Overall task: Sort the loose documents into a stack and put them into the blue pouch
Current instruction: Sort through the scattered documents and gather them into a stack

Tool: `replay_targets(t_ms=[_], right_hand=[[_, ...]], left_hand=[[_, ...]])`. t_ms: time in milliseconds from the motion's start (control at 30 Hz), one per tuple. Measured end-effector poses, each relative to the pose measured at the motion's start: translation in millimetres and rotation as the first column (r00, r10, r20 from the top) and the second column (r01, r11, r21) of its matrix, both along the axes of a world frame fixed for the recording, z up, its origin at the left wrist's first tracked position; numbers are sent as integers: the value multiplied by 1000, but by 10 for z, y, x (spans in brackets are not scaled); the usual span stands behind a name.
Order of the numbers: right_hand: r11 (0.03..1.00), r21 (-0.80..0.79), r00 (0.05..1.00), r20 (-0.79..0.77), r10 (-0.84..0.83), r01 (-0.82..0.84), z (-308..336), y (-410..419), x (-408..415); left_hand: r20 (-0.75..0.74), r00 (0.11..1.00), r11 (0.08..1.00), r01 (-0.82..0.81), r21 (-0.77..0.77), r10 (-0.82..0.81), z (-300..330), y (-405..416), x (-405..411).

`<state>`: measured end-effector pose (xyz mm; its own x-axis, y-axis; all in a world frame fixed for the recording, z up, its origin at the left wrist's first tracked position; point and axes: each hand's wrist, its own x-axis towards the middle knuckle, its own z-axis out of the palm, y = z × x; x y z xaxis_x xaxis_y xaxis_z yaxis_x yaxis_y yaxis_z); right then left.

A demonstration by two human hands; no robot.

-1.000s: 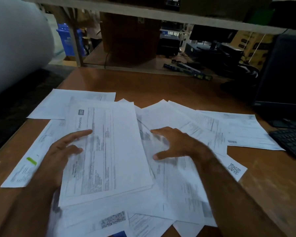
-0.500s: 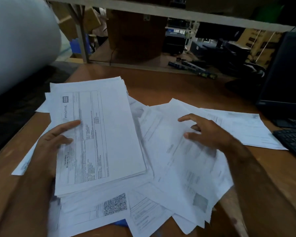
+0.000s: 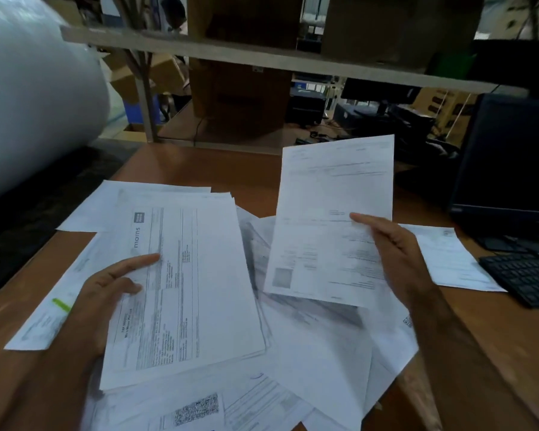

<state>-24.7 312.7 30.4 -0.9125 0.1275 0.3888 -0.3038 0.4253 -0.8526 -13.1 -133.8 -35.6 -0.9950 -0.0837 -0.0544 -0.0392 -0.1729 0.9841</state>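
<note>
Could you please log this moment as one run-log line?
left hand: holds white paper stack | right hand: holds single white printed sheet raised above loose papers | blue pouch: unseen

white printed sheets, brown desk, black keyboard.

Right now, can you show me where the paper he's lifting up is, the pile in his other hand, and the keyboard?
Lifted sheet [image 3: 333, 219], head view: middle of the raised page.
Stack of documents [image 3: 196, 284], head view: centre of the top page.
Black keyboard [image 3: 526, 276], head view: its keys, at the right edge.
</note>
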Motion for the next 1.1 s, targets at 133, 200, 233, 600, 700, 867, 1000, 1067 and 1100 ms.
replay_targets(t_ms=[133, 200, 233, 600, 700, 867, 1000, 1067, 1100], right_hand=[[964, -247, 993, 49, 111, -95, 24, -155, -13], [960, -257, 988, 69, 138, -116, 58, -275, -5], [969, -223, 988, 79, 130, -109, 70, -333, -5], [675, 675, 896, 441, -47, -297, 87, -283, -384], [466, 865, 956, 270, -118, -187, 195, -402, -544], [408, 900, 946, -254, 201, 155, 202, -1073, -637], [447, 867, 821, -413, 394, 222, -128, -1846, -418], [512, 830, 784, -462, 414, 219, -330, -2171, -275], [531, 823, 804, -448, 391, 201, -434, -2284, -224]], left_hand=[[-39, 999, 999, 2, -47, -4, 73, 50, 40], [-22, 1000, 1000, 11, -22, -11, 70, 40, 38], [-12, 1000, 1000, 13, -12, -13, 65, 36, 36], [-28, 999, 999, 25, -26, -26, 45, 18, 6], [-33, 999, 998, 23, -58, -25, 4, 5, -18], [-22, 999, 995, 40, -93, -42, -28, -32, -40], [-13, 999, 993, 30, -114, -32, 8, -17, -22], [-52, 999, 976, -1, -217, -11, 51, 11, 12], [-87, 996, 951, -22, -307, -5, 93, 38, 38]])
